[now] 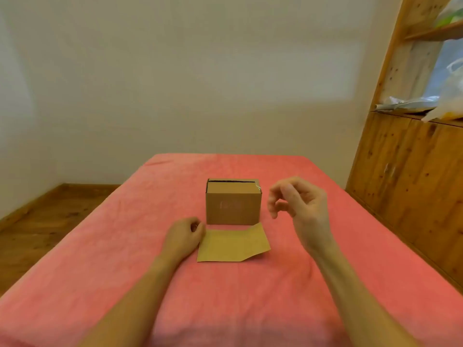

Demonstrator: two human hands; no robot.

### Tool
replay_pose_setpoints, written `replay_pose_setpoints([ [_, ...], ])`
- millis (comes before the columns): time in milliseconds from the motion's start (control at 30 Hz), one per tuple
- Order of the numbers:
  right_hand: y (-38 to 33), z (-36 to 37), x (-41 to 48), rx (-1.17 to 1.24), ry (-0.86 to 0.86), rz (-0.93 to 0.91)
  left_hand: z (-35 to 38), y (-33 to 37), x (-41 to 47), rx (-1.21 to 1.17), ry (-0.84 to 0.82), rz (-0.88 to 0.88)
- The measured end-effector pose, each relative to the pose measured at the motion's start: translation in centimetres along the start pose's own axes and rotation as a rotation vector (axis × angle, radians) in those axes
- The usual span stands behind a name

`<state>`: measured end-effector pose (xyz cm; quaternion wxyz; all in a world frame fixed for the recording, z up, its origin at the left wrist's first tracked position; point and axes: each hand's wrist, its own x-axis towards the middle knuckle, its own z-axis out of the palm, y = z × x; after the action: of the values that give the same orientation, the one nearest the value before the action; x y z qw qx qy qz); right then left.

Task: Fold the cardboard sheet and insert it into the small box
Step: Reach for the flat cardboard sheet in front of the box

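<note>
A small brown cardboard box (pixel 233 205) stands upright in the middle of the pink surface, with a dark slit along its top edge. A flat brown cardboard sheet (pixel 234 244) lies just in front of the box, its right end angled. My left hand (pixel 184 237) rests on the surface with its curled fingers touching the sheet's left edge. My right hand (pixel 302 204) hovers in the air to the right of the box, fingers loosely curled and apart, holding nothing.
The pink cloth-covered bed or table (pixel 250 296) fills the lower view. A wooden cabinet with shelves (pixel 413 171) stands at the right, with plastic bags (pixel 448 96) on it. A white wall is behind and wooden floor (pixel 45 219) lies at the left.
</note>
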<state>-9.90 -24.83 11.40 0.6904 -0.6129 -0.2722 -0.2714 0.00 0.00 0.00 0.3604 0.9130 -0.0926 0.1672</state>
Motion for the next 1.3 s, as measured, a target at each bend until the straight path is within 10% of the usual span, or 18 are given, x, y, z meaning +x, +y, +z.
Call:
replay_pose_setpoints([
  [667,9.4,-1.6,-2.9,-0.198,0.071,0.328,-0.6,-0.6,0.0,-0.059,-0.152,0.066],
  [1300,11.8,-2.0,-4.2,-0.470,0.110,0.482,-0.8,-0.6,0.1,-0.604,-0.089,-0.073],
])
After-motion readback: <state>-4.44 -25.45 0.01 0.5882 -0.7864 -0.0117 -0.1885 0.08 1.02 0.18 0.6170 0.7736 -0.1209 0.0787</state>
